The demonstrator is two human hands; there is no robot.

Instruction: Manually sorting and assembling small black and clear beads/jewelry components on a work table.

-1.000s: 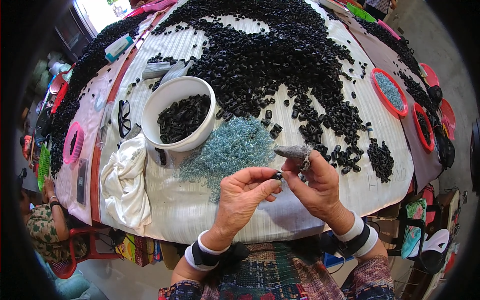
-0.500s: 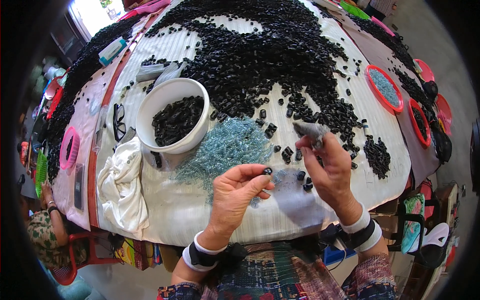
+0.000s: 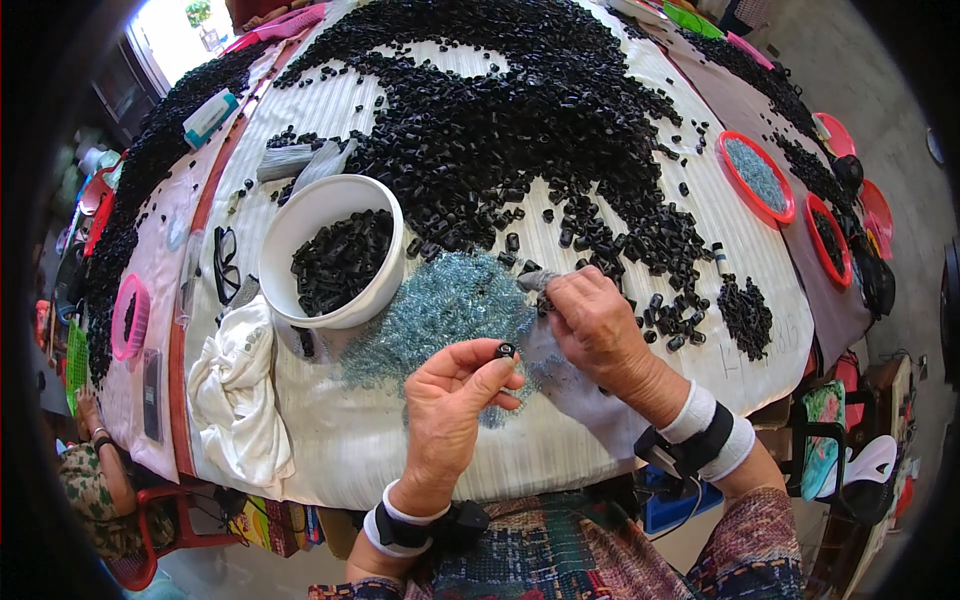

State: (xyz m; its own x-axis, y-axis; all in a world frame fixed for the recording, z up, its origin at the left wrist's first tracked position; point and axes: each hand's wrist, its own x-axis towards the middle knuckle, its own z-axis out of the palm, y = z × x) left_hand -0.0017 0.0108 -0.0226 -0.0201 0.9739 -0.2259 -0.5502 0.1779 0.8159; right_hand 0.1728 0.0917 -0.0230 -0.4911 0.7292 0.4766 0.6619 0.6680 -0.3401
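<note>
Between the thumb and fingertips of my left hand (image 3: 447, 402) is a small black plastic cylinder (image 3: 505, 350), its round hollow end showing. My right hand (image 3: 603, 330) is closed on a greyish bundle (image 3: 537, 281) whose tip sticks out past the fingers; its kind cannot be made out. That hand hovers at the right edge of a heap of tiny shiny bluish pieces (image 3: 455, 300), and my left hand is at the near side of the same heap. A white bucket (image 3: 270, 270) holding many black pieces stands to the left of the heap.
A broad spread of black pieces (image 3: 500, 120) covers the far table. Eyeglasses (image 3: 226, 265), a white cloth (image 3: 235, 400) and grey strip bundles (image 3: 287, 162) lie at left. To the right are a small black pile (image 3: 744, 320) and red trays (image 3: 727, 180). Another person's arm (image 3: 108, 450) shows far left.
My right hand has swung left and turned palm down, bringing the greyish bundle to the bluish heap. My left hand still holds the black cylinder, slightly further left in view.
</note>
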